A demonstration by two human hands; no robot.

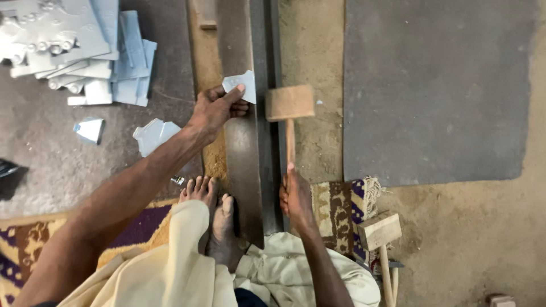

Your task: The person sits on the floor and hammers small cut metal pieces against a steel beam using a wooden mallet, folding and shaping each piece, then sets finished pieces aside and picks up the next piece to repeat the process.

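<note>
- Sheet piece point(241, 85), small, pale and bent, lies on the long steel bar point(242, 153), near the bar's far end, pinched in the left hand.
- Floor point(455, 227) of packed earth carries everything; a grey mat point(438, 91) covers its far right part, another grey mat point(45, 153) the left.
- Bar runs from the person's bare feet point(213, 219) straight away toward the far edge.
- Patterned rug point(335, 207) lies under the person at the near edge.
- Stack of pale metal sheets point(79, 45) sits at the far left corner; two loose scraps point(153, 133) lie between it and the bar.
- Mallet point(290, 105), wooden, has its head just right of the sheet piece, above the bar's right edge.
- Second mallet point(380, 232) rests on the floor at the near right.
- Left hand point(213, 111) closes thumb and fingers on the sheet piece.
- Right hand point(296, 199) is wrapped tight around the mallet's handle end.
</note>
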